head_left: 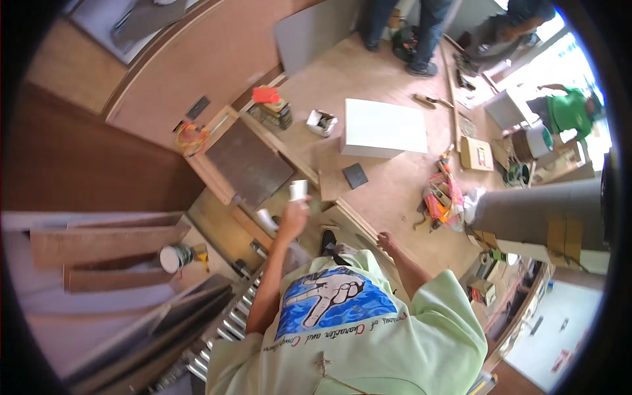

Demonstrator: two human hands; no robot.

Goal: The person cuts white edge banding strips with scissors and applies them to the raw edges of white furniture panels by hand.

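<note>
My left hand [294, 218] is raised in front of me, fingers closed round a small white piece [298, 190] that sticks out above them. Its material is too blurred to tell. Beside that wrist shows a second white strip [266, 220]; whether the hand touches it I cannot tell. My right hand [388, 242] is curled beside the edge of a light wooden board [359, 224]. Anything inside its fingers is hidden. Beyond my left hand lies a dark brown panel [247, 164] next to wooden strips. A small dark square [355, 176] rests on the work surface ahead.
A white box [385, 128], a small open carton [321, 123] and a tin [278, 112] stand ahead. Tools in orange and pink wrap [441, 201] lie right. A metal ladder [230, 322] and paint can [176, 258] are left. Several people [421, 39] stand beyond.
</note>
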